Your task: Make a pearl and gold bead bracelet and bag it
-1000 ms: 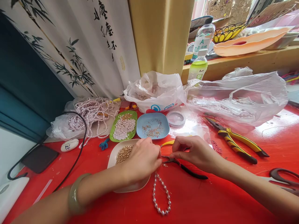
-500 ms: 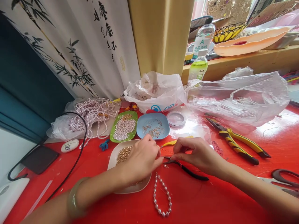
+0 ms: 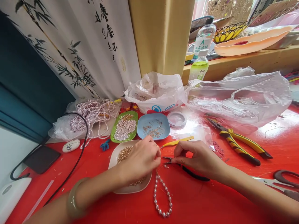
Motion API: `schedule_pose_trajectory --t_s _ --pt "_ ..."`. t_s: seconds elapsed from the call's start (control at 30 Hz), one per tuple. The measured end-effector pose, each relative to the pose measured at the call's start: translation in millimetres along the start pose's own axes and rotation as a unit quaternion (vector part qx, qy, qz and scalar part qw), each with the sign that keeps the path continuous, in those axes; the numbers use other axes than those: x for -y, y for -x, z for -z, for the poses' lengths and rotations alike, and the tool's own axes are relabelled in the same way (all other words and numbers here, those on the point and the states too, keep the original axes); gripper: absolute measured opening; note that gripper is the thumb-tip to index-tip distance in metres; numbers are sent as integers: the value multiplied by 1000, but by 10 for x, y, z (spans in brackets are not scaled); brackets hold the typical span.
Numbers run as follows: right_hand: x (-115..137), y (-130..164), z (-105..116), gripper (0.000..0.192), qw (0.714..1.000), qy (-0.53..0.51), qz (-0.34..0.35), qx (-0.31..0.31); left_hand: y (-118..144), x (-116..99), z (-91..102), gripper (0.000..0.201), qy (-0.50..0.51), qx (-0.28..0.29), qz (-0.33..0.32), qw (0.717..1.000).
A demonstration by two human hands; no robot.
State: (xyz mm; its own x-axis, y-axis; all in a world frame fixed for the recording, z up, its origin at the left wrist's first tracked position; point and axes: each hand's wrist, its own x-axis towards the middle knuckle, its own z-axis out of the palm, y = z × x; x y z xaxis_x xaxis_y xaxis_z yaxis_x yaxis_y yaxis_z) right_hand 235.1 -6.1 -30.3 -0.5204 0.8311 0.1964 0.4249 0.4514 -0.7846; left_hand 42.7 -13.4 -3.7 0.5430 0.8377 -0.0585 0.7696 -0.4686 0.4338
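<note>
My left hand [image 3: 145,157] is closed in a pinch above the cream dish [image 3: 114,155] of gold beads [image 3: 124,153]. Facing it, my right hand [image 3: 198,157] pinches thumb and forefinger together. What either pinch holds is too fine to make out; a faint thin line shows between the hands. Below my left fingertips, a looped strand of pearl beads [image 3: 163,214] lies on the red table, its thin upper end running up near those fingers. Small black-handled pliers [image 3: 196,175] lie under my right hand, jaws pointing left. Yellow tweezers [image 3: 178,141] rest just behind.
A green dish [image 3: 112,133] of pearl beads and a blue dish [image 3: 165,116] of small metal pieces stand behind. Yellow-black pliers [image 3: 243,146] and scissors [image 3: 275,180] lie right. Plastic bags [image 3: 238,96] line the back; pearl strings [image 3: 91,115] and a black cable [image 3: 87,133] are left.
My left fingertips have drawn slightly left and my right hand has shifted slightly down, so the gap between them is a little wider. Both stay pinched. The pearl strand lies much as before.
</note>
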Motion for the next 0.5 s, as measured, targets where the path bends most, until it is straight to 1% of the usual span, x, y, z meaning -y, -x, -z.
schedule_pose_trajectory --t_s 0.07,0.13,0.17,0.3,0.37,0.5 --pt "13 19 -16 14 1000 14 17 -15 26 33 5 9 81 -43 4 996" --pt "39 34 -39 15 999 23 33 -35 48 62 13 8 165 -81 19 983" --pt "53 40 -54 16 998 24 43 -43 55 75 16 8 208 -91 36 973" --pt "105 43 -135 20 995 3 74 -66 56 115 9 5 371 -87 119 917" --pt "130 20 -177 19 994 -11 83 -77 45 123 2 6 426 -86 133 891" --pt "196 -90 -236 17 992 -33 86 -91 30 137 0 5 516 -82 131 843"
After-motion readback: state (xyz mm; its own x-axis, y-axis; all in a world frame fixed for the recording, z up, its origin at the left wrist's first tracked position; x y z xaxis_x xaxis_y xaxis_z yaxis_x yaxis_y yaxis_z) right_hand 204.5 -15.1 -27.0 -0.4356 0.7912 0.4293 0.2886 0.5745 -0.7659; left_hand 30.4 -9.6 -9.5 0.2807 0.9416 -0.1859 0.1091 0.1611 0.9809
